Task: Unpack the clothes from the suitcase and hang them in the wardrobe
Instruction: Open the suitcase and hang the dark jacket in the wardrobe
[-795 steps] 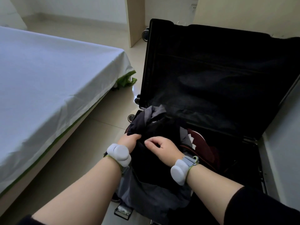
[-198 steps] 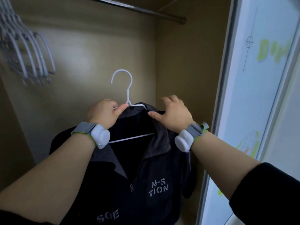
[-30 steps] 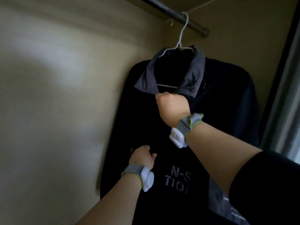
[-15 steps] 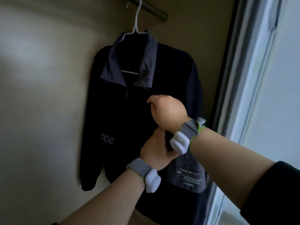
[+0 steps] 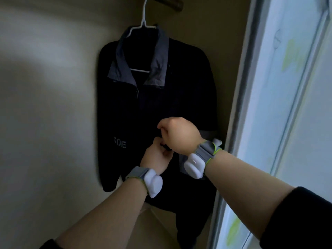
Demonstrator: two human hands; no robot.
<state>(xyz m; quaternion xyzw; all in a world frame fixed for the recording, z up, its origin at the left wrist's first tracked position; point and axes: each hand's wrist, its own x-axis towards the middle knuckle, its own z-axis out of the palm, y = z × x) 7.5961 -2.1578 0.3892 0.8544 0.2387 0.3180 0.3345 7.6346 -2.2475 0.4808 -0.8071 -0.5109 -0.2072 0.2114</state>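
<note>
Jacket (image 5: 188,97), dark with a grey collar, hung from a white hanger (image 5: 143,18) on the rod (image 5: 170,3) inside the wardrobe (image 5: 45,87), close to the back wall. To its right stood a pale sliding door (image 5: 287,105). Both hands met at the jacket's front, mid-height. Right hand (image 5: 179,135) was curled, fingers pinching dark fabric, just above the left. Left hand (image 5: 158,159) was likewise clenched on the fabric. Each wrist bore a grey band with a white device (image 5: 194,168).
</note>
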